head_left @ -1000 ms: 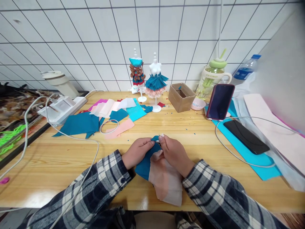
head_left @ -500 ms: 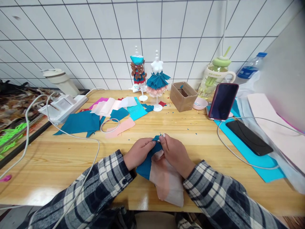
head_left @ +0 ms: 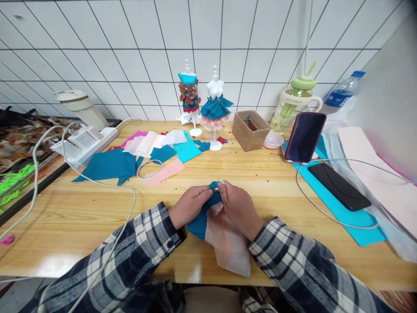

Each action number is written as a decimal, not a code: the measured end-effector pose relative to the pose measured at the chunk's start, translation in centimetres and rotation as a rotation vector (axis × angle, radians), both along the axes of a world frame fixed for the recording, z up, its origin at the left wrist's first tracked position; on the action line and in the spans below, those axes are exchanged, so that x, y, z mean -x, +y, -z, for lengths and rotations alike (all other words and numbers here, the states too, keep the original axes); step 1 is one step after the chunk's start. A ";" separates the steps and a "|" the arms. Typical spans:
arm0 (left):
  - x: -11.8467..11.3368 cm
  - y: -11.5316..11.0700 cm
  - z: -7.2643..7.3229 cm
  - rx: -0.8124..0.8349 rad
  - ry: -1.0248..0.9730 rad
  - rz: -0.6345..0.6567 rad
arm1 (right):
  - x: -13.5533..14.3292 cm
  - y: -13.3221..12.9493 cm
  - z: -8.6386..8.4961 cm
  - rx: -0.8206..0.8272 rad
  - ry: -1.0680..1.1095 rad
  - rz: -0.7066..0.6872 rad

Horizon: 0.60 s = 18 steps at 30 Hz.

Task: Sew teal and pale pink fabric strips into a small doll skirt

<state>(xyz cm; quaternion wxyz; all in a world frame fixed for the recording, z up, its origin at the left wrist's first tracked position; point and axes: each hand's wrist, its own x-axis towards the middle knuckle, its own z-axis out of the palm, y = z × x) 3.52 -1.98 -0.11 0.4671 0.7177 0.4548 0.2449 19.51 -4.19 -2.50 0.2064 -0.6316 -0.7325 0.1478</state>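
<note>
Near the worktop's (head_left: 286, 195) front edge, the left hand (head_left: 189, 205) and right hand (head_left: 241, 206) clamp their fingers on teal fabric (head_left: 198, 226), sheer pale-pink fabric (head_left: 224, 243) overlapping it.

Head-worn camera, facing forward and down over table (head_left: 65, 226) toward tiled wall (head_left: 239, 26); left hand (head_left: 190, 206) and right hand (head_left: 242, 209) near

Matt cloth (head_left: 198, 225), glossy wooden tabletop (head_left: 283, 189)
</note>
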 end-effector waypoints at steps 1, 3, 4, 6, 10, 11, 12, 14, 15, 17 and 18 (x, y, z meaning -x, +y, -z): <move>0.0 0.0 0.0 -0.003 0.003 0.001 | 0.0 0.0 0.0 -0.005 0.000 -0.002; 0.0 0.0 0.0 -0.011 0.015 0.004 | 0.0 0.0 0.1 -0.015 -0.004 -0.006; 0.0 0.0 0.0 -0.017 0.022 0.005 | 0.0 -0.1 0.1 -0.020 -0.010 -0.006; 0.0 0.0 -0.1 -0.027 0.034 0.018 | 0.0 -0.1 0.1 -0.027 -0.025 -0.005; 0.0 0.0 -0.2 -0.024 0.030 0.048 | -0.2 0.0 0.1 -0.019 -0.032 -0.006; 0.0 0.0 -0.2 -0.021 0.026 0.049 | -0.2 0.0 0.1 -0.016 -0.027 -0.006; 0.0 0.0 -0.2 -0.022 0.020 0.045 | -0.2 0.0 0.1 -0.015 -0.019 -0.004; 0.0 0.0 -0.1 -0.027 0.013 0.043 | -0.2 0.0 0.1 -0.018 -0.005 0.009; 0.0 0.0 -0.1 -0.032 0.010 0.041 | -0.2 0.0 0.1 -0.020 0.001 0.017; 0.0 -0.1 0.1 -0.042 0.009 0.040 | -0.3 0.2 0.0 -0.022 0.011 0.038; 0.1 -0.1 0.1 -0.045 0.008 0.033 | -0.5 0.3 -0.1 -0.023 0.018 0.050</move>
